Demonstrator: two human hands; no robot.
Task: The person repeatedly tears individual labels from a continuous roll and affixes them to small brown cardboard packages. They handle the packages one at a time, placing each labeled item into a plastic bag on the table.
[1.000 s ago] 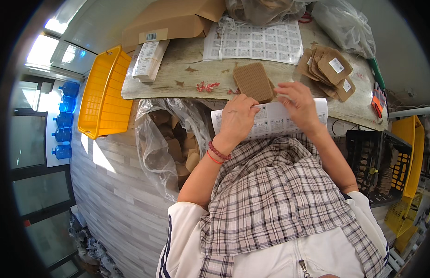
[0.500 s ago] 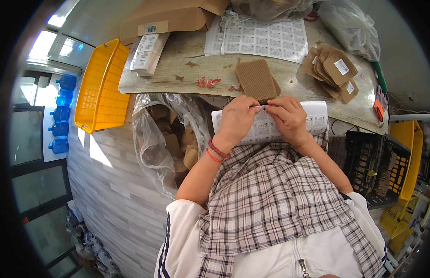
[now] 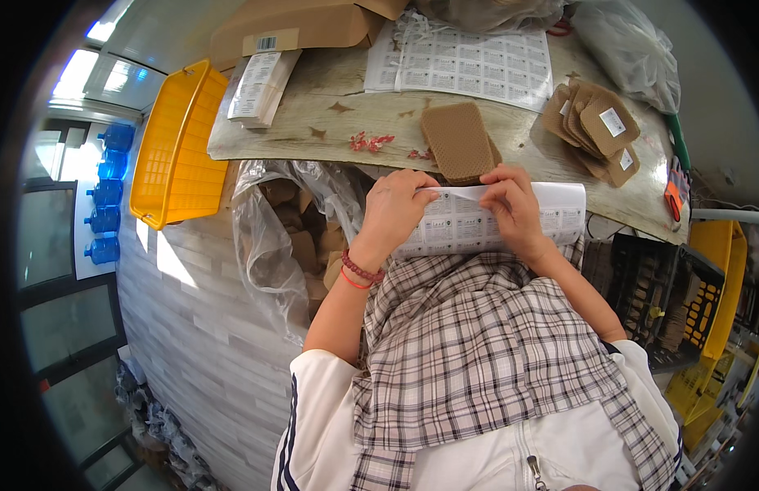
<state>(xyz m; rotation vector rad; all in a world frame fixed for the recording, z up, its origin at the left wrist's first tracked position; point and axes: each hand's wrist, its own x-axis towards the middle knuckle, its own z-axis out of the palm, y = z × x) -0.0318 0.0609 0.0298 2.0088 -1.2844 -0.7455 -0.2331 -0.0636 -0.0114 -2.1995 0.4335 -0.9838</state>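
A sheet of printed labels (image 3: pixel 461 225) lies over my lap against the table's near edge, its top edge curling up. My left hand (image 3: pixel 396 209) is closed in a pinch on that edge, toward the sheet's left side. My right hand (image 3: pixel 517 214) is closed at the same edge, its thumb and bent fingers on the paper. Between the two hands the edge shows a raised white strip. Just beyond my fingertips, a small stack of brown corrugated cardboard pieces (image 3: pixel 457 141) rests on the table. Whether a loose label is between my fingers cannot be made out.
More cardboard pieces (image 3: pixel 590 123), some with white labels, are piled on the table's right. Label sheets (image 3: pixel 473 65) lie behind, and a stack of printed slips (image 3: pixel 263 88) at left. A clear bag of cardboard (image 3: pixel 269 245) and a yellow basket (image 3: pixel 175 151) flank the table.
My hands have moved apart: the left one slid leftward along the sheet's top edge, while the right one shifted slightly right. The edge between them now curls up.
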